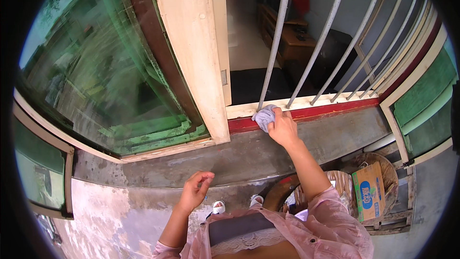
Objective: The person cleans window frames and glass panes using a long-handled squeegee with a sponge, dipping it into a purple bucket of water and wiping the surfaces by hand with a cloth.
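My right hand [284, 126] grips a crumpled pale grey cloth [265, 118]. The cloth rests against the cream and red bottom rail [334, 110] of the window frame, at the foot of the leftmost metal bar [275, 46]. Part of the rail there is hidden beneath the cloth. My left hand [195, 190] hangs in the air before the grey concrete sill [172, 167], holding nothing, its fingers loosely curled and apart.
An open casement with green-tinted glass [107, 79] stands left; another sash [424, 104] juts out right. Below right, a cardboard box [369, 192] lies by round wooden pieces [390, 172]. Behind the bars is a room with a wooden cabinet [294, 46].
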Motion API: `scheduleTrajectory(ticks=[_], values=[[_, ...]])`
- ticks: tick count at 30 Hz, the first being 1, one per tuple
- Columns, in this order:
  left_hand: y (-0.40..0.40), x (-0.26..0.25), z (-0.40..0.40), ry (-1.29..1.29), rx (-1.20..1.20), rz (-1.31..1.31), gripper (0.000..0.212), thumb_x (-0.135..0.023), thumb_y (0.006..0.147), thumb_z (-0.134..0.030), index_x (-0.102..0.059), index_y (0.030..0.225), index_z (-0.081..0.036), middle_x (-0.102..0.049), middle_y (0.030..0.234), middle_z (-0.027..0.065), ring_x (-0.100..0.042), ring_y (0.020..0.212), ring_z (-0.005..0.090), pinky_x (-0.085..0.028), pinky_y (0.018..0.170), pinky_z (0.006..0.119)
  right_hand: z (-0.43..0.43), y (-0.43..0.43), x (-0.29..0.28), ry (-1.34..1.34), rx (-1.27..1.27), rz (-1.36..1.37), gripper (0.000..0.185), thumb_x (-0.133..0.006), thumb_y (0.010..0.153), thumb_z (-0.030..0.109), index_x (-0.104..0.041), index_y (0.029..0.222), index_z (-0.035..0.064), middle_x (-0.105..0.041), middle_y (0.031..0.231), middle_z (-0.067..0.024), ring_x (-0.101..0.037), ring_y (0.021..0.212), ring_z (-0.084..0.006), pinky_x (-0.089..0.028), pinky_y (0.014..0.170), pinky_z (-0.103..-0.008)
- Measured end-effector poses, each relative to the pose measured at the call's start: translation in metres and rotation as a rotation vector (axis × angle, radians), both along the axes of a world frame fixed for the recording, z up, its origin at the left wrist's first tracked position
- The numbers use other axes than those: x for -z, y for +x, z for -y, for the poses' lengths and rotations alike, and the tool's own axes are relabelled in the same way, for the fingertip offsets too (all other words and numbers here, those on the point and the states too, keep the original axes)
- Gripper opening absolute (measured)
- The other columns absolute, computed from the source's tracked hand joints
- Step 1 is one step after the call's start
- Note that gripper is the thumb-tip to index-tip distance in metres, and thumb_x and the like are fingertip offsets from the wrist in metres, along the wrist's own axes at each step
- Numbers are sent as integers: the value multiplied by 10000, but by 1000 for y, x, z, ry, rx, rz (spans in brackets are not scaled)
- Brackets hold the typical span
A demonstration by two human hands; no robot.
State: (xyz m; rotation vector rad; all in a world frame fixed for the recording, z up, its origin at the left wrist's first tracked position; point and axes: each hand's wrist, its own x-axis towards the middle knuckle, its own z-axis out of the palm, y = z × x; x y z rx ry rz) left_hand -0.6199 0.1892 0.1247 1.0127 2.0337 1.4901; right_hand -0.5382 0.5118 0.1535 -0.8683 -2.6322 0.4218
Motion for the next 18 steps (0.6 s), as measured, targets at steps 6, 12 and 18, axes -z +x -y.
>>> scheduleTrajectory(ticks=[6,12,18], values=[[1,12,8,-22,-75,189,136,-521,878,-52,-592,983,-4,-618,881,61,-580,791,105,-468,707,236,36,-31,15,142,-92,100,345,-594,690,167,-473,928,-51,-599,918,-195,-522,987,-328,-516,677,-402],[8,4,-21,-25,69,89,134,-540,863,-40,-597,985,-36,-615,892,63,-589,819,134,-471,708,244,52,-40,2,-61,-408,38,354,-555,695,136,-480,1005,-18,-623,822,-177,-523,974,-364,-493,734,-432],[19,6,-38,-61,168,51,142,-554,848,-28,-598,982,-43,-604,891,73,-590,795,160,-473,671,265,33,-51,4,-56,-580,88,374,-541,687,132,-490,1037,12,-618,889,-188,-542,951,-364,-474,753,-444]])
